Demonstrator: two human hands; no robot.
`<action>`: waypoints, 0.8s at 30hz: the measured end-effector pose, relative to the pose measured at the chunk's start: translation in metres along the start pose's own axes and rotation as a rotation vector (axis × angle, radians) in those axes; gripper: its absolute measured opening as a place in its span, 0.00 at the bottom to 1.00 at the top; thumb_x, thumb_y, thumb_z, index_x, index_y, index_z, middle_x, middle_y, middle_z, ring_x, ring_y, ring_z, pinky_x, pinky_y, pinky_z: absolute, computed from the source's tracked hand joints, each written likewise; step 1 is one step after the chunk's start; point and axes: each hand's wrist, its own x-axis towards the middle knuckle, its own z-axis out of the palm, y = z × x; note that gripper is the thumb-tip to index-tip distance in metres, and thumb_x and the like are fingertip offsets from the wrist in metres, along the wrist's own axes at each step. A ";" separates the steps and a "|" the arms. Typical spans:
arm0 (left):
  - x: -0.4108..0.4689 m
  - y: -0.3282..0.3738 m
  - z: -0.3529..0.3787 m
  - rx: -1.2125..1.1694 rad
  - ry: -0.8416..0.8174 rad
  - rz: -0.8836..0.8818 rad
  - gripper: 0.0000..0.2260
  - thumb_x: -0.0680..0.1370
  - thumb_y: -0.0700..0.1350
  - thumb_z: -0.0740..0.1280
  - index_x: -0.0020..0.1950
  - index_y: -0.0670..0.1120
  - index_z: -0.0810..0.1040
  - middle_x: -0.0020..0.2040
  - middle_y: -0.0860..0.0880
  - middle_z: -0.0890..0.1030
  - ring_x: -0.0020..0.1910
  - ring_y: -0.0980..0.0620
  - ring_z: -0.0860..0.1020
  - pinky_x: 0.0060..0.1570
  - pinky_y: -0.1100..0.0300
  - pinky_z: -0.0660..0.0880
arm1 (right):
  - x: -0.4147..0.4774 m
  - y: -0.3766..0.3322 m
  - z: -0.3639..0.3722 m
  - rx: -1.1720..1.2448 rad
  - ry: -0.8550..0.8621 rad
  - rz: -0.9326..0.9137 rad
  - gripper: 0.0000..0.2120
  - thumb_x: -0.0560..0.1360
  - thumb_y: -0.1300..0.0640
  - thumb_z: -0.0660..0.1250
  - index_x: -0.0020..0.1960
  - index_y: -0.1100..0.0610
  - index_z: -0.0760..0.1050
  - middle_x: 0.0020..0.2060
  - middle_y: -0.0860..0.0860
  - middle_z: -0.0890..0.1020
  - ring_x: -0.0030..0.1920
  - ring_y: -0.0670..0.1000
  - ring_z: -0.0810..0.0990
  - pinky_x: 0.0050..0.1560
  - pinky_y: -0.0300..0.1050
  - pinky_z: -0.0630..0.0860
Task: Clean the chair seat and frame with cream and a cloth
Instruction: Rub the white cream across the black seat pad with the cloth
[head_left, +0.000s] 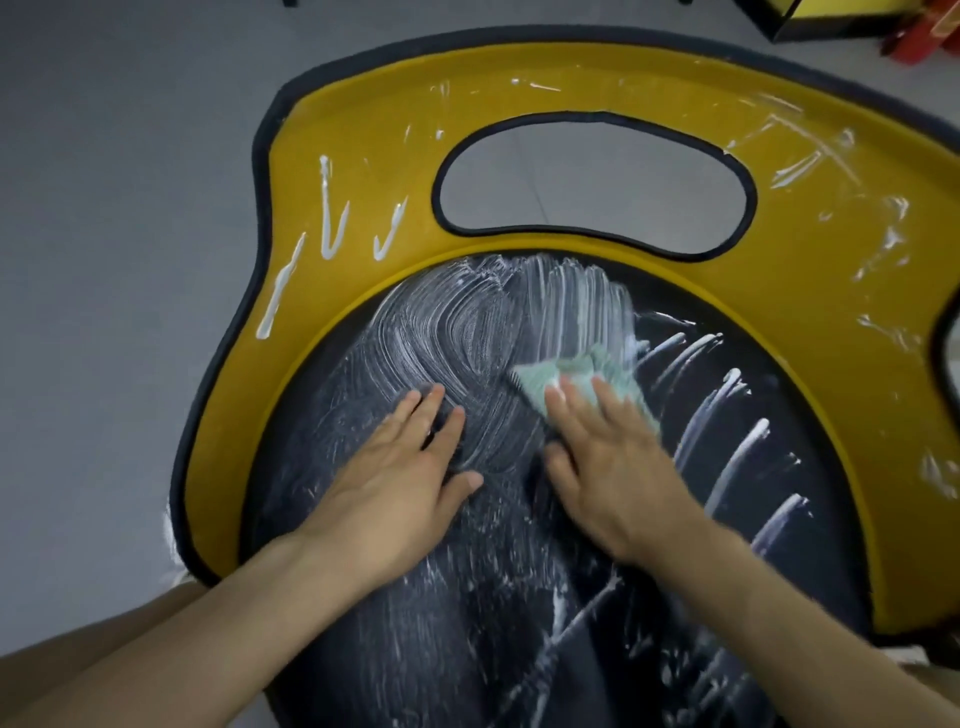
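Note:
A black round chair seat (415, 623) fills the lower middle of the head view, smeared with white cream (467, 332). A yellow backrest frame (363, 130) with a black edge and an oval cut-out curves around it, streaked with cream lines. My right hand (608, 467) presses flat on a pale green cloth (587, 376) near the seat's far centre. My left hand (400, 478) lies flat on the seat beside it, fingers spread, holding nothing. Unspread cream stripes (727, 431) lie on the seat's right side.
Grey floor (104, 208) surrounds the chair. A black and yellow box (810, 21) and red items (914, 41) sit on the floor at the top right. My bare leg (104, 649) shows at the lower left.

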 end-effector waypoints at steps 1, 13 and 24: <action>0.001 0.003 0.002 0.009 -0.016 -0.003 0.33 0.83 0.64 0.49 0.82 0.51 0.40 0.80 0.51 0.32 0.78 0.53 0.32 0.75 0.59 0.36 | -0.023 -0.008 0.004 0.008 -0.027 -0.021 0.31 0.81 0.42 0.40 0.81 0.52 0.44 0.79 0.51 0.49 0.79 0.55 0.41 0.78 0.56 0.44; -0.019 0.018 0.016 0.036 -0.042 0.009 0.31 0.85 0.58 0.52 0.83 0.50 0.42 0.82 0.49 0.36 0.80 0.50 0.36 0.79 0.52 0.43 | 0.030 0.002 -0.016 0.025 -0.061 0.041 0.25 0.84 0.50 0.46 0.79 0.55 0.56 0.79 0.54 0.56 0.78 0.59 0.52 0.76 0.58 0.53; -0.055 0.033 0.031 0.008 -0.151 -0.012 0.31 0.85 0.56 0.55 0.83 0.52 0.42 0.81 0.52 0.34 0.80 0.52 0.36 0.80 0.50 0.48 | -0.135 -0.046 0.028 0.033 -0.111 -0.010 0.29 0.82 0.46 0.44 0.79 0.55 0.57 0.77 0.52 0.62 0.79 0.57 0.53 0.77 0.57 0.53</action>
